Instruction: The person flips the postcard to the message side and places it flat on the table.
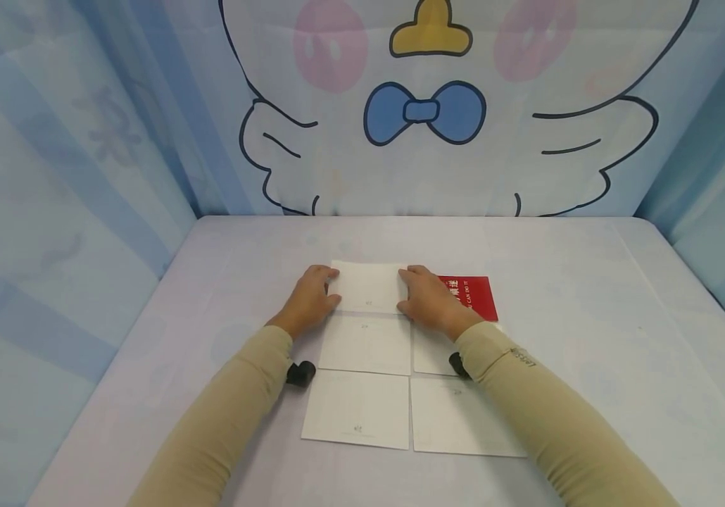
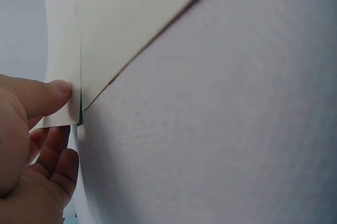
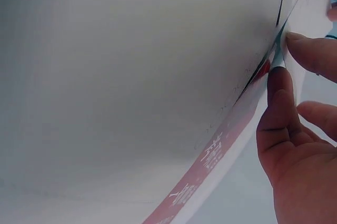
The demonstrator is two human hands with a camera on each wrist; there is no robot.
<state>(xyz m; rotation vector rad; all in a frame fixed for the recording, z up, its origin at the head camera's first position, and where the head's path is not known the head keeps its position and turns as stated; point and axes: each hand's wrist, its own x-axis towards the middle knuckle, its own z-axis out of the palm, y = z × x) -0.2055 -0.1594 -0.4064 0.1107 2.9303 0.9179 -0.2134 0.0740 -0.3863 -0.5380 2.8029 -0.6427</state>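
Observation:
A white card (image 1: 369,285) with a small grey mark at its lower edge is at the top left of a block of cards. My left hand (image 1: 308,299) pinches its left edge; in the left wrist view the thumb (image 2: 58,90) is on top and the fingers (image 2: 60,163) are curled beneath. At the opposite edge my right hand (image 1: 429,299) grips the card, with the thumb and fingers apart along its side. A red card (image 1: 479,296) with white lettering lies beside the right hand, partly hidden behind it.
Below the held card lie more white cards, a middle-left one (image 1: 365,345), a lower-left one (image 1: 356,408) and a lower-right one (image 1: 457,415). My right forearm covers part of the right column. Behind the pale table (image 1: 590,282) hangs a printed curtain (image 1: 426,176).

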